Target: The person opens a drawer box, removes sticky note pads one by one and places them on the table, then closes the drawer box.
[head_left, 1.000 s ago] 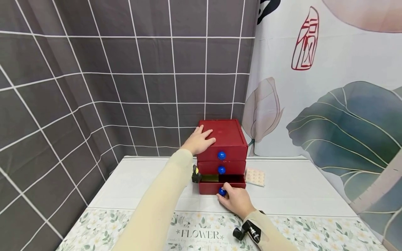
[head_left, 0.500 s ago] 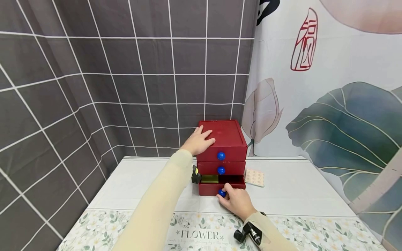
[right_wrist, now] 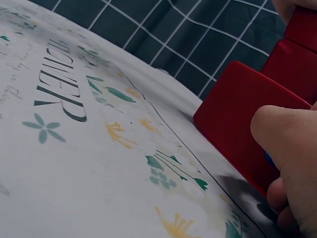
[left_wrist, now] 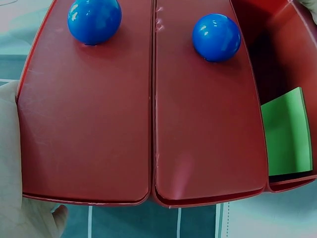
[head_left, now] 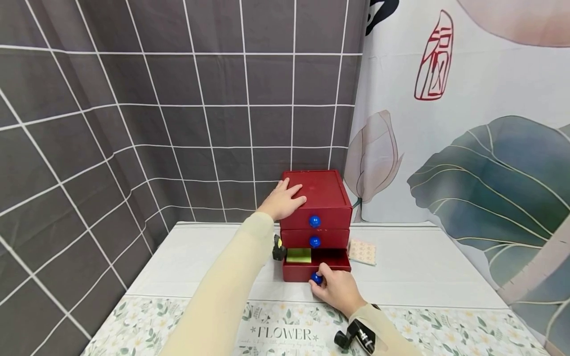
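A red chest of drawers (head_left: 316, 190) with blue ball knobs stands at the back of the table. Its bottom drawer (head_left: 296, 273) is pulled out; the two drawers above are closed. My right hand (head_left: 338, 290) pinches the blue knob (head_left: 316, 278) of that bottom drawer between thumb and fingers. Fingers spread, my left hand (head_left: 281, 200) rests on the left part of the chest's top. Inside the bottom drawer, on its left side, lies a green pad of paper (head_left: 299, 255), also seen in the left wrist view as a green block (left_wrist: 287, 134).
A small patterned pad (head_left: 362, 251) lies on the table just right of the chest. The tablecloth (head_left: 285, 331) has a floral front band with the word FLOWER. A dark grid curtain (head_left: 222, 123) and a printed white curtain (head_left: 392, 74) hang behind.
The bottom drawer has come further out toward me with my right hand on its knob, showing more of the green pad. My left hand has stayed on the top.
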A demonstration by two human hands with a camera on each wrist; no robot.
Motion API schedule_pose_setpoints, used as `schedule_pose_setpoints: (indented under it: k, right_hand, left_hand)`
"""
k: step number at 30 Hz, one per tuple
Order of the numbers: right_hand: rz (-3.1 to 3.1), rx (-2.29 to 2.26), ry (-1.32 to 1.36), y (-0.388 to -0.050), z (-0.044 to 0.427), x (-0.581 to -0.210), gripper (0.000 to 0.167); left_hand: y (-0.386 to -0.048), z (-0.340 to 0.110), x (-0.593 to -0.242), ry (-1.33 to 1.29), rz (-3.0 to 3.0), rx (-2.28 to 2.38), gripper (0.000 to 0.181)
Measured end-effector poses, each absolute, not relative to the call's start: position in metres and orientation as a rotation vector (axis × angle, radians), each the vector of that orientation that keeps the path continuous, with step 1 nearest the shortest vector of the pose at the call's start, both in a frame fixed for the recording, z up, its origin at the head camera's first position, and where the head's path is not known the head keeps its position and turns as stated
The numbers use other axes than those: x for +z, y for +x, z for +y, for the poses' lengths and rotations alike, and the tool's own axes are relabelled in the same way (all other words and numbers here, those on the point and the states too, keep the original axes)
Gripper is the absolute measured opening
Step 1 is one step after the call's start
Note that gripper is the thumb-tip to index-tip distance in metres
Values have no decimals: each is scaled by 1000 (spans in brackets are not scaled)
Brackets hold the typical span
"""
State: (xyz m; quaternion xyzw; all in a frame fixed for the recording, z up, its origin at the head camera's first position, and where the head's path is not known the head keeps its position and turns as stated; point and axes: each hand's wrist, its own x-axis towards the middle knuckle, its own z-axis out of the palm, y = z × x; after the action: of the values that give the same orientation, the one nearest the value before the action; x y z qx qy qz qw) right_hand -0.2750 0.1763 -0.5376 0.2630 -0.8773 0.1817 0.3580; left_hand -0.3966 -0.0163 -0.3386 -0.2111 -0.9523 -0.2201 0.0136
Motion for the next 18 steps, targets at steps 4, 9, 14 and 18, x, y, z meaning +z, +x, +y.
schedule_pose_setpoints:
  k: [4,9,14,18]
  right_hand:
    - [-2252,477,691,-272,176,-538,39]
    - [-2251,461,682,-271,177,-541,40]
    - [-2255,476,682,-268,177,-541,40]
    - [-2269,474,682,-266,177,-541,39]
  left_hand:
    - [-398,-16,-339,-658,-2969,-677,65]
    - [-398,-16,-339,-664,-2970,-675,65]
    - [-400,-15,-339,-669,-2970,-672,65]
    - [-400,-16,-340,-668,-2966,-663,65]
